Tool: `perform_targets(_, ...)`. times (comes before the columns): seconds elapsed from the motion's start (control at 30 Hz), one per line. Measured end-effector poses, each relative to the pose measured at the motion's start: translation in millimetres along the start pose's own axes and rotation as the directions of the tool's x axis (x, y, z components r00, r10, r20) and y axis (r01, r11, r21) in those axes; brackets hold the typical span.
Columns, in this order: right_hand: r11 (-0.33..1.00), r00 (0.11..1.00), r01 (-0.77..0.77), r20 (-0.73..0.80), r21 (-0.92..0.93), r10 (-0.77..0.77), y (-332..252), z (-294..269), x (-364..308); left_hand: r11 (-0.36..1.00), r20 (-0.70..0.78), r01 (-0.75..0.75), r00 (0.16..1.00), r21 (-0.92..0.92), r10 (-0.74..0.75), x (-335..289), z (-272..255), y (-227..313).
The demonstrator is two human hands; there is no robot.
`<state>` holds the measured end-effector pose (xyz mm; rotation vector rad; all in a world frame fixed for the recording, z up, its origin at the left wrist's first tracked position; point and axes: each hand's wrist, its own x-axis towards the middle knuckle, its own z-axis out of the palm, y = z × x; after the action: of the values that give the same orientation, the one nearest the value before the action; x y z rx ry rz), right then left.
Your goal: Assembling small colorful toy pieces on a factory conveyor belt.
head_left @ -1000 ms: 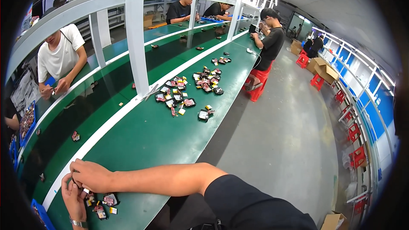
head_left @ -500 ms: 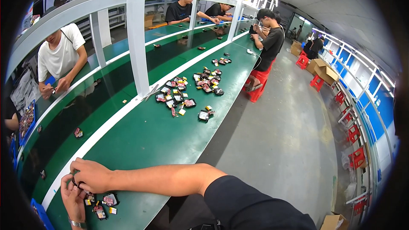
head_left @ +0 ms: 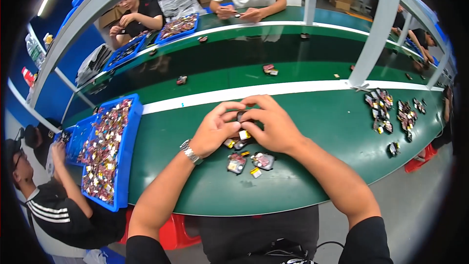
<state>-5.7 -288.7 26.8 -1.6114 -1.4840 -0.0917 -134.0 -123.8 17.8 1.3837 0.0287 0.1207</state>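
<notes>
Above the green bench, my left hand (head_left: 215,126) and my right hand (head_left: 272,124) meet, their fingers closed around a small black casing (head_left: 240,116). Fingertips cover most of the casing, so its details are hidden. Just below the hands lies a small piece with a white and yellow battery pack (head_left: 244,135). Nearer to me rest a black-rimmed electronic module (head_left: 236,163) with a reddish board, a second module (head_left: 263,161) and a loose white and yellow battery (head_left: 255,172).
A blue tray (head_left: 128,161) heaped with small electronic parts stands at my left. Piles of modules (head_left: 379,107) lie to the right, near a white post (head_left: 378,29). Beyond a white rail (head_left: 244,91), a dark strip carries scattered pieces. Co-workers sit opposite and at my left.
My view has swung left and down, bringing the hands to the middle and the blue tray into sight. Both hands stay together around the small black casing.
</notes>
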Motion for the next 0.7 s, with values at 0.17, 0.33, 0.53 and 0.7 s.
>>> perform_targets(0.17, 0.997, 0.997, -0.074, 0.016, 0.040, 0.073, -2.0, 5.3, 3.7, 0.998, 0.007, -0.051, 0.999, 0.021, 0.051, 0.8, -3.2, 2.9)
perform_targets(0.33, 0.997, 0.999, -0.017, 0.046, 0.072, 0.014, 0.7, 0.7, 4.6, 0.999, -0.030, 0.041, 0.999, -0.031, -0.042, 1.7, -5.0, 4.0)
perform_targets(0.53, 1.000, 1.000, 0.021, -0.009, 0.008, -0.020, -3.1, 2.9, 3.1, 0.998, -0.137, 0.043, 0.989, -0.034, -0.048, 0.4, 0.1, 1.3)
perform_targets(0.7, 1.000, 0.994, 0.000, -0.106, 0.027, 0.003, -5.8, 8.2, -1.9, 0.982, -0.097, -0.022, 0.995, -0.189, 0.003, 1.8, 4.4, -5.5)
